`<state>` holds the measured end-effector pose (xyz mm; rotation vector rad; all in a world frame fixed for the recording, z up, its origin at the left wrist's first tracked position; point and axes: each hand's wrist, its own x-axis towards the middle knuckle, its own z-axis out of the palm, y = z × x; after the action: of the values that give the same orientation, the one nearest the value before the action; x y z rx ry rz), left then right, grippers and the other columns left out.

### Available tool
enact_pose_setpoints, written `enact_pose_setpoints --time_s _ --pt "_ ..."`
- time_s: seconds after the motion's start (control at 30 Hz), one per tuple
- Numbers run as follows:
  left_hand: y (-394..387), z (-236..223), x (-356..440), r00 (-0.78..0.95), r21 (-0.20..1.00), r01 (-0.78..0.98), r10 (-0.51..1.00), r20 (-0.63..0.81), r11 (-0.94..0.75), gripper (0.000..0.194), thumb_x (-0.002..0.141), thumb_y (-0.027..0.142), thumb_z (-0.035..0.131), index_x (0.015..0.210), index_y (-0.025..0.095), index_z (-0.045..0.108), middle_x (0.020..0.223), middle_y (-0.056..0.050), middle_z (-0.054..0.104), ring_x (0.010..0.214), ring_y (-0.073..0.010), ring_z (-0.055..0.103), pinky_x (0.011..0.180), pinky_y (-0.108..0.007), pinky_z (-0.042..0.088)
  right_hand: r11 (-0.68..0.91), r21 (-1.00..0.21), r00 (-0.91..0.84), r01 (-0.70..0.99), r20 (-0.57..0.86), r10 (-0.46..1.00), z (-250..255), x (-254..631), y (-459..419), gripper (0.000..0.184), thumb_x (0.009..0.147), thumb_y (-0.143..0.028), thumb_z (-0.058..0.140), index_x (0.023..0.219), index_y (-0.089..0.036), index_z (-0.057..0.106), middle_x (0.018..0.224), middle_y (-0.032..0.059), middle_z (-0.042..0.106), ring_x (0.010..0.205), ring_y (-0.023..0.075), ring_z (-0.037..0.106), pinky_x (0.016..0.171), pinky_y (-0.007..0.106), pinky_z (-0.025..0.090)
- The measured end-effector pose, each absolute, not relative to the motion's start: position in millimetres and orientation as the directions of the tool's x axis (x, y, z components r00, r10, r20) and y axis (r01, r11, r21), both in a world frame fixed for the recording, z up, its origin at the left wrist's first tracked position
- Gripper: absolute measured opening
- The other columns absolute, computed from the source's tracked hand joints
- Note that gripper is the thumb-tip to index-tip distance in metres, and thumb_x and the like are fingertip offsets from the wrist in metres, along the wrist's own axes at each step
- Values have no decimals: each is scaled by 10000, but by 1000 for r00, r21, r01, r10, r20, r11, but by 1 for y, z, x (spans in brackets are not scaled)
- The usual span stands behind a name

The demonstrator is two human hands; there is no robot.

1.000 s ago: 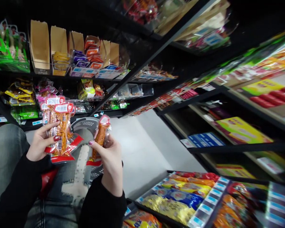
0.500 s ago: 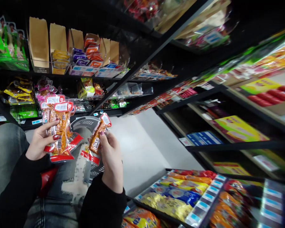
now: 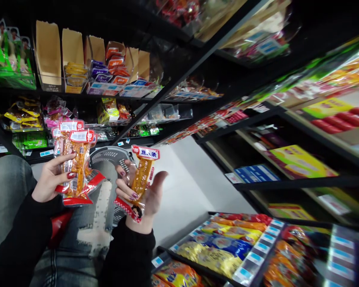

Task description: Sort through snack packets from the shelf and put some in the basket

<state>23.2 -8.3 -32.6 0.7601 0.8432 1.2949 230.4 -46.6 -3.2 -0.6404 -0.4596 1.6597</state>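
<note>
My left hand (image 3: 52, 179) grips several clear snack packets (image 3: 79, 159) with red-and-white tops, red lower ends and orange-brown strips inside. Its thumb lies across their front, and the packets overlap, so the rear ones are partly hidden. To the right, my right hand (image 3: 154, 193) is turned palm up, its fingers curled over a single snack packet (image 3: 142, 175) and its thumb sticking out to the side. That packet shows its front, with a white label at the top, an amber strip inside and a red checked lower end.
Shelves with cardboard boxes (image 3: 48, 56) and bagged snacks (image 3: 22, 113) stand ahead. Below my hands are a grey basket (image 3: 109, 151) and my knees in torn jeans (image 3: 92, 235). A rack of colourful bags (image 3: 218, 243) is at lower right, beside the pale floor (image 3: 179, 187).
My right hand has turned over from a thumb-side pinch to palm up, and its packet has swung right to show its labelled front. My left hand has stayed nearly still.
</note>
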Motion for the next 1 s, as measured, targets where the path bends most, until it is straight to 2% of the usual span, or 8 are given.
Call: enact_pose_setpoints --time_s 0.1,0.17,0.27,0.43,0.57,0.7,0.87,1.0 --pt "-10 -32 23 125 838 -528 988 -87 140 412 463 145 827 840 289 746 901 -11 750 832 -209 691 711 -275 563 -169 -644 -38 -746 -211 977 -7 225 -42 313 744 -487 608 863 -201 645 705 -28 551 412 21 339 384 157 325" --pt "-12 -32 24 180 824 -542 981 -77 164 408 473 148 825 845 295 746 837 -7 754 750 -198 700 679 -279 570 -161 -702 34 -693 -255 966 -10 217 -38 291 738 -452 619 854 -189 662 688 -12 592 479 67 478 466 207 433" --pt "-14 -33 26 253 809 -554 966 -62 197 405 480 150 825 846 305 745 799 3 756 714 -180 701 647 -247 567 -143 -820 161 -554 -274 948 -12 202 -36 298 759 -451 590 863 -183 671 655 6 639 552 141 580 557 286 494" --pt "-18 -35 36 299 780 -584 953 -50 224 405 446 158 840 811 308 749 807 2 759 706 -181 702 641 -243 567 -79 -929 301 -361 -196 933 -12 181 -40 276 777 -460 565 830 -206 662 756 9 680 682 177 610 637 303 490" --pt "-23 -34 43 370 772 -578 928 -41 264 378 463 175 834 811 299 752 817 -21 759 727 -224 706 681 -328 580 -170 -978 329 -117 -200 923 -17 174 -39 314 783 -501 537 642 -224 585 546 -22 564 500 146 489 511 280 424" --pt "-24 -34 45 325 805 -550 945 -38 221 363 457 185 835 800 275 756 851 -39 758 781 -250 702 717 -349 572 -153 -988 346 -24 -152 926 -23 176 -36 392 828 -577 415 801 -233 602 740 21 628 632 172 550 599 313 456" --pt "-21 -38 42 268 865 -485 963 3 132 360 487 220 830 834 275 753 888 -37 755 843 -247 691 780 -340 546 -95 -995 186 -5 -94 978 -27 191 -33 463 857 -595 343 915 -233 627 928 54 639 858 202 582 778 346 458" --pt "-19 -41 40 234 913 -405 971 45 56 346 525 246 818 862 278 749 909 -38 753 887 -255 679 835 -366 521 74 -993 417 87 104 903 -14 201 -42 344 854 -520 440 981 -245 603 955 32 592 841 177 541 777 328 421"
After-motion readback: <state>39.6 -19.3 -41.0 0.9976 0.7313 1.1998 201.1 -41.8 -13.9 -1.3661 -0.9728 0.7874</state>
